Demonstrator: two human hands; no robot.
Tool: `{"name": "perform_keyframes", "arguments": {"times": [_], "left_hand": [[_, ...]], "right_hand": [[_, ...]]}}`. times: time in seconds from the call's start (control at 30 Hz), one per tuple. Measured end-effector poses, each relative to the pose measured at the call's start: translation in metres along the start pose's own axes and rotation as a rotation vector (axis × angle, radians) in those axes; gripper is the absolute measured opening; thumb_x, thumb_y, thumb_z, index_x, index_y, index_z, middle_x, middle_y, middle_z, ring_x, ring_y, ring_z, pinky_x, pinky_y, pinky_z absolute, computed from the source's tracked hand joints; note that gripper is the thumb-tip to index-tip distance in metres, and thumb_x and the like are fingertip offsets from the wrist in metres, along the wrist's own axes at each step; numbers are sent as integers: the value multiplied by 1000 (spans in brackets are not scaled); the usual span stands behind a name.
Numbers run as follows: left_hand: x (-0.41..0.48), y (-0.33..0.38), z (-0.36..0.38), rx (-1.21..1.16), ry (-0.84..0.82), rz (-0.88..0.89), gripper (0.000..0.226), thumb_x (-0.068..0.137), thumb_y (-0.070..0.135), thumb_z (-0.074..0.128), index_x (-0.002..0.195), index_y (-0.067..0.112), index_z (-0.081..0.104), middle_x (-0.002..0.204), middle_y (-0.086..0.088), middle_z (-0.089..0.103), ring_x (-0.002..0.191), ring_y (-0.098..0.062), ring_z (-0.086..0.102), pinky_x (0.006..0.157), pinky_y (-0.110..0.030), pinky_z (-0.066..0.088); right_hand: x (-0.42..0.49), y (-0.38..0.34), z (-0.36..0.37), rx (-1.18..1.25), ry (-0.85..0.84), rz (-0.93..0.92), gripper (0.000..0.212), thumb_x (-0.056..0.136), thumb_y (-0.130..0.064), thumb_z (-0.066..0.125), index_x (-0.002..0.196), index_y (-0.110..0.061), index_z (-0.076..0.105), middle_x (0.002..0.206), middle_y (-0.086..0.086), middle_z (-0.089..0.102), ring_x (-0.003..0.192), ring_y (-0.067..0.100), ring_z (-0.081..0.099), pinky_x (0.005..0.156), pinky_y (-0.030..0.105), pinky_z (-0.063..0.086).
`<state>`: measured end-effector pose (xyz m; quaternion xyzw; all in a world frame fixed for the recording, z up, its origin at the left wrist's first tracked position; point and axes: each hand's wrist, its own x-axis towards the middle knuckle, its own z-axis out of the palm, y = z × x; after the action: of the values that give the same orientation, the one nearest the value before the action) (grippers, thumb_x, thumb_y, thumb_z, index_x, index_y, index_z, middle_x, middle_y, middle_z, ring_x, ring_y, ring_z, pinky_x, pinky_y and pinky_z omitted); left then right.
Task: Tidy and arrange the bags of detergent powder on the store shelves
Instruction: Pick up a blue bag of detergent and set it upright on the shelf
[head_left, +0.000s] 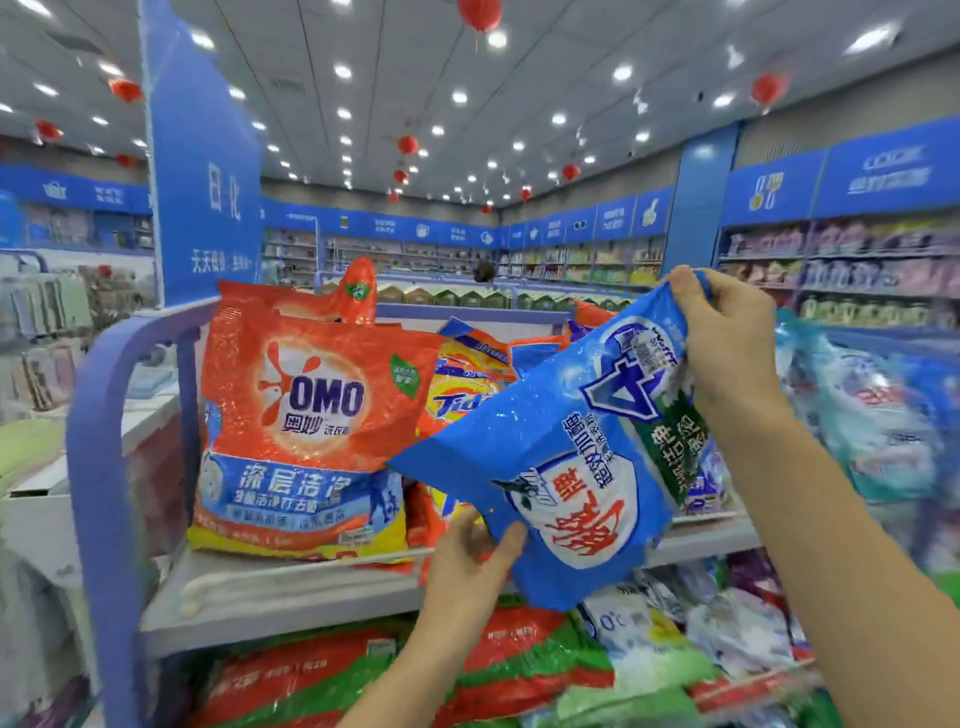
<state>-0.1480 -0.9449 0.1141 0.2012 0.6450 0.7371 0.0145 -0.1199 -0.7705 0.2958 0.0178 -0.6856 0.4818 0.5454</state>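
Note:
I hold a blue detergent bag (566, 457) tilted in the air in front of the top shelf (291, 597). My left hand (470, 561) pinches its lower edge between thumb and fingers. My right hand (727, 332) grips its upper right corner. Upright at the left end of the shelf stands a large orange OMO bag (306, 415). A yellow and orange Tide bag (462, 395) leans behind the blue bag, partly hidden by it. More blue bags (862, 415) sit blurred at the right.
Red-and-green bags (322, 675) and white-blue bags (649, 639) fill the lower shelf. A curved blue shelf end frame (98, 415) stands at the left. A tall blue sign (208, 182) rises behind the OMO bag. Other aisles run along the far walls.

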Motion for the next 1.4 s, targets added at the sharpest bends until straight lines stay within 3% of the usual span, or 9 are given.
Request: {"name": "perform_keyframes", "arguments": {"times": [0.13,0.33,0.43,0.57,0.7,0.83,0.97,1.13,1.4], "left_hand": [[2,0,39,-181,-115,-16,15,91,5,53,97,11,66,89,4,75,82,-10,70,65,-22,56],[44,12,94,-171,-149,48,23,84,24,66,90,2,61,96,-14,66,91,-30,62,84,-57,47],[67,35,127,72,-242,279,45,80,40,64,82,-4,57,77,-5,60,74,-15,55,68,-42,46],[79,73,198,444,-435,561,30,89,27,61,72,4,54,60,-4,45,56,-8,38,56,-30,29],[74,91,288,1019,-392,859,28,95,32,52,96,5,59,81,-12,58,79,-29,52,64,-38,33],[70,90,361,1330,-378,1050,34,97,42,41,102,11,54,102,-13,63,98,-33,57,64,-34,30],[61,75,418,1429,-457,1104,35,98,47,34,97,15,48,97,-6,62,90,-29,58,63,-35,40],[52,54,485,1402,-577,1168,34,98,50,30,88,18,34,94,-3,62,83,-25,59,61,-35,39],[65,31,579,1008,-609,1386,34,93,47,48,89,13,50,70,-7,61,61,-28,58,49,-31,30]], "right_hand": [[-6,25,-60,64,131,186,34,98,-24,47,68,-9,48,40,-4,42,27,9,40,29,15,29],[-28,91,-170,241,372,448,23,97,-17,48,74,-15,52,46,-12,60,41,1,56,40,16,45],[-53,126,-224,167,265,554,14,87,-24,59,83,-11,60,61,-10,68,53,4,62,46,18,50],[-68,161,-288,-172,82,541,9,90,-20,59,93,-13,63,95,2,67,92,20,66,64,21,51],[-57,166,-331,-59,-143,424,82,54,-75,69,115,-21,56,109,-9,69,106,4,62,83,17,51],[-34,180,-369,67,-224,487,109,51,-66,80,141,-20,38,140,-1,50,128,16,47,102,40,44],[-16,193,-417,87,-222,452,81,57,-62,79,125,-24,55,126,0,62,116,22,58,91,41,49],[-2,215,-480,82,-172,523,80,47,-67,80,110,-23,61,108,-4,70,100,21,67,76,31,55],[28,238,-543,-35,-43,528,25,78,-25,64,100,-13,64,92,5,72,84,23,70,73,37,55]]}}
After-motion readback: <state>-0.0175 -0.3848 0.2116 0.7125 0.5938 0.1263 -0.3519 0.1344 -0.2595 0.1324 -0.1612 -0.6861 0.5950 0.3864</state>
